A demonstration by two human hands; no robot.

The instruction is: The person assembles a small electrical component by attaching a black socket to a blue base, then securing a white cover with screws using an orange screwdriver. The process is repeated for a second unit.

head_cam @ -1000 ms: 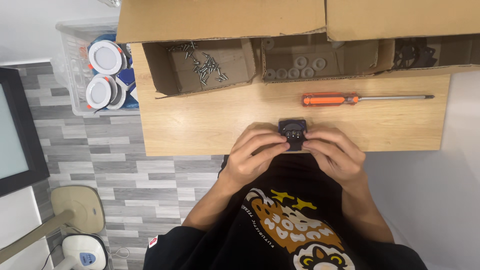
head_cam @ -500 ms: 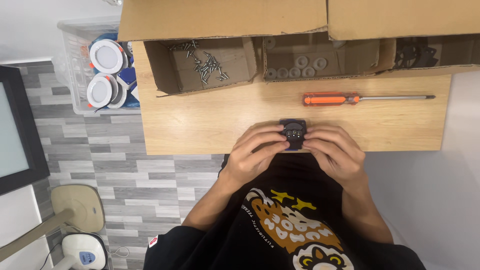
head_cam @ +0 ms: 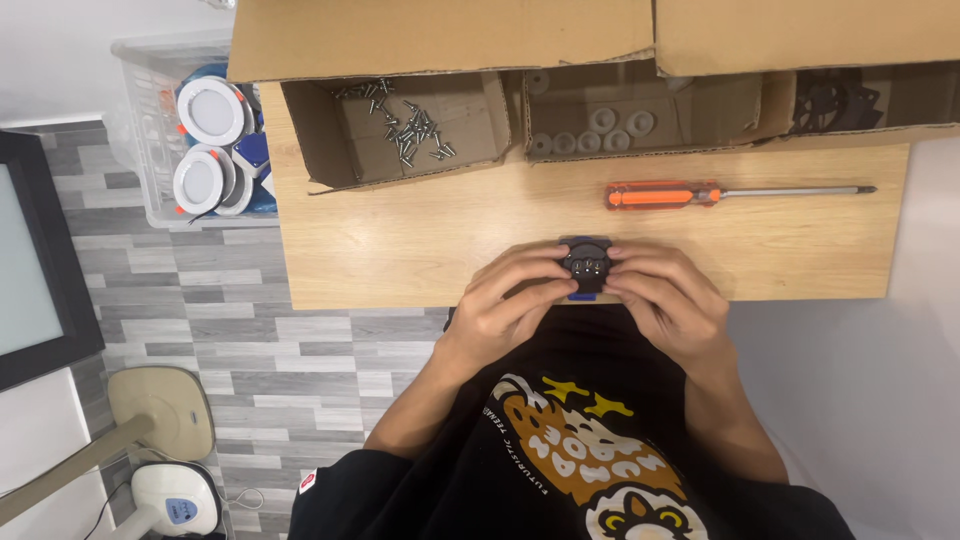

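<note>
A small black round part sits just below the middle of the frame, right at the near edge of the wooden table, with a bit of blue showing under it. The left hand grips it from the left and the right hand from the right, fingers curled closed around its sides and thumbs meeting on it; both hands overhang the table's near edge.

Above the hands runs a strip of bare wood. On it, upper right of the part and well apart from it, lies an orange-handled screwdriver, its tip pointing toward the right edge of the table. Along the far edge, at the top of the frame, stand open cardboard boxes: one with loose screws, one with grey washers, one with black parts. At the upper left, off the table, a clear plastic bin holds white round lamps.
</note>
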